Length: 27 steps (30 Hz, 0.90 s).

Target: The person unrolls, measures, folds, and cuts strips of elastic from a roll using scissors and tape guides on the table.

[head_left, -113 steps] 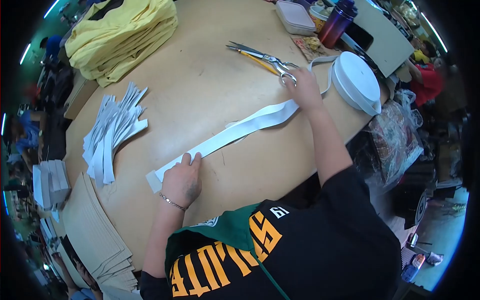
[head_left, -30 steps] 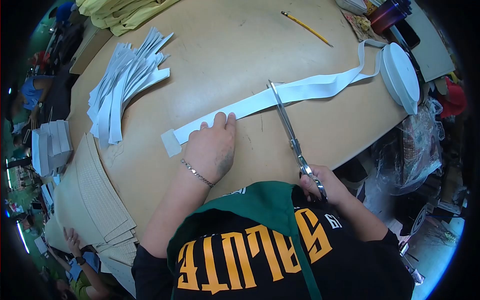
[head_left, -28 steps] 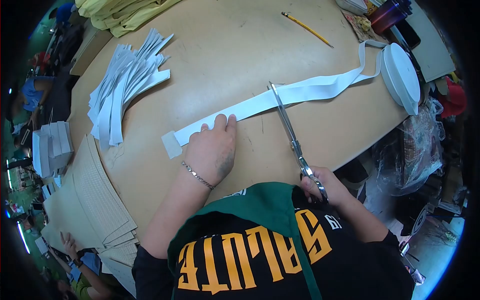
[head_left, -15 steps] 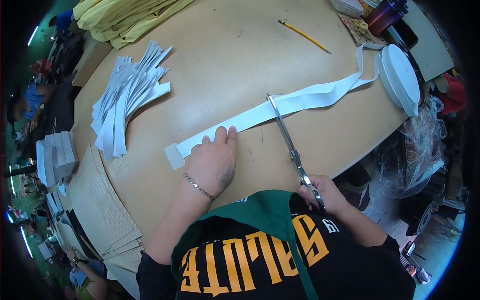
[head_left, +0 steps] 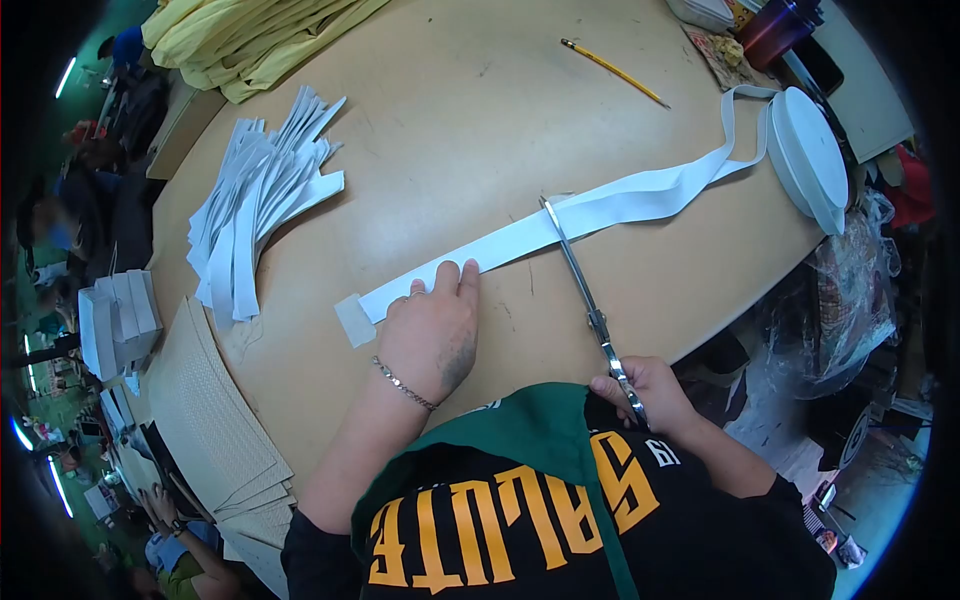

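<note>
A white elastic band [head_left: 640,195] runs across the table from a large white roll [head_left: 808,150] at the right. My left hand [head_left: 432,325] lies on the band near its left end, fingers stretched out and pressing it flat. That end meets a small pale tape patch [head_left: 356,320] on the table. My right hand [head_left: 655,395] grips the handles of long metal scissors [head_left: 590,305]. Their blades lie across the band, tips at its far edge. Whether the band is cut through there, I cannot tell.
A pile of cut white strips [head_left: 262,205] lies at the left, with yellow fabric [head_left: 250,45] behind it. Textured beige sheets [head_left: 215,410] sit at the left edge. A pencil [head_left: 615,73] rests at the back. A tumbler [head_left: 780,30] stands far right. Other people are at far left.
The whole view has shifted slightly right and down. My left hand stays on the band, and the scissors remain across it with little visible movement.
</note>
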Available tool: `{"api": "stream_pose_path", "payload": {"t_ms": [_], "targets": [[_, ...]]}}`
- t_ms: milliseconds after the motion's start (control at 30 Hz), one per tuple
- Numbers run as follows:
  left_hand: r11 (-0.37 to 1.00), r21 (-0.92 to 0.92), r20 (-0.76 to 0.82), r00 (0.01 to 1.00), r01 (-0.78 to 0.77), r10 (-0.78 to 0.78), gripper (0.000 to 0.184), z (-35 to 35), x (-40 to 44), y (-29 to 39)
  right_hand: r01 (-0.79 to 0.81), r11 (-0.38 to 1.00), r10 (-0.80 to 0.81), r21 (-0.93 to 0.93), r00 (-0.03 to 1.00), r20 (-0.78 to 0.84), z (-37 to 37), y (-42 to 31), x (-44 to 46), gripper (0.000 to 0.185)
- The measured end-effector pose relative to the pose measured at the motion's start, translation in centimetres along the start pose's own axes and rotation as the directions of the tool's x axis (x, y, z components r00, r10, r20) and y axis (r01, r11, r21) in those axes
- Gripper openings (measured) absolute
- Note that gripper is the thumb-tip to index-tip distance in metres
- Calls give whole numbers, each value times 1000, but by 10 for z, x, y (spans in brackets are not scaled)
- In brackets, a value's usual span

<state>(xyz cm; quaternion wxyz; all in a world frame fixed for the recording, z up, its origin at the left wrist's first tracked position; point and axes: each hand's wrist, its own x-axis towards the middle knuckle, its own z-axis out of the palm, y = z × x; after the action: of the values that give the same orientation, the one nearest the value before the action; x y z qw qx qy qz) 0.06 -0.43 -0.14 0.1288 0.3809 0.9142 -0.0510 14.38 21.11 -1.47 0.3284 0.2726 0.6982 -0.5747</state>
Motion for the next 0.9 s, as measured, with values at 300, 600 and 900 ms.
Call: {"api": "stream_pose_path", "payload": {"t_ms": [300, 600, 900], "targets": [[1000, 0, 24, 1000, 1, -1, 49, -4, 1, 1, -61, 996, 58, 71, 998, 31, -3, -10, -3, 35], [1000, -19, 7, 1000, 14, -14, 49, 0, 1, 2, 305, 836, -403, 456, 905, 135, -54, -6, -18, 25], [999, -4, 14, 999, 52, -52, 51, -1, 0, 6, -85, 766, -430, -638, 671, -605, -176, -144, 86, 42]]}}
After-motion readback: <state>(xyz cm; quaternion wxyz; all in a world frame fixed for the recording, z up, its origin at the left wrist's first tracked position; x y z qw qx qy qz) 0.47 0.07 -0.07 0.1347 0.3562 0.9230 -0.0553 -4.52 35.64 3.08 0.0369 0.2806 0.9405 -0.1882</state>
